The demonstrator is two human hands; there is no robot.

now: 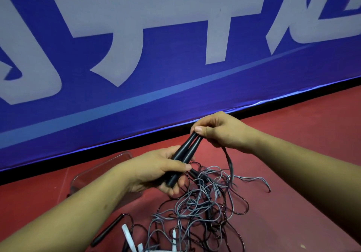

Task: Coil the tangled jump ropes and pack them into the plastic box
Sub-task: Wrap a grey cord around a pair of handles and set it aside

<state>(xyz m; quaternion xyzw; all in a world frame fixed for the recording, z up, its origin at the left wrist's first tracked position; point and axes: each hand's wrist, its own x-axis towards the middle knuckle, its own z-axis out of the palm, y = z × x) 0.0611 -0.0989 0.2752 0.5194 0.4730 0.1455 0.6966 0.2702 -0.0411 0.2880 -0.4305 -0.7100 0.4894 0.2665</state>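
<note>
Two black jump-rope handles (185, 154) are held side by side above the floor. My left hand (156, 170) grips their lower ends, and my right hand (216, 130) pinches their upper ends, with a grey cord hanging from it. A tangle of grey and dark ropes (201, 208) lies on the red floor under my hands. Another black handle (107, 230) lies at the lower left. The clear plastic box (93, 170) stands behind my left wrist, partly hidden by it.
A blue banner (175, 66) with large pale characters stands along the far side of the red floor (293, 173). White strips (129, 236) lie among the ropes at the bottom edge.
</note>
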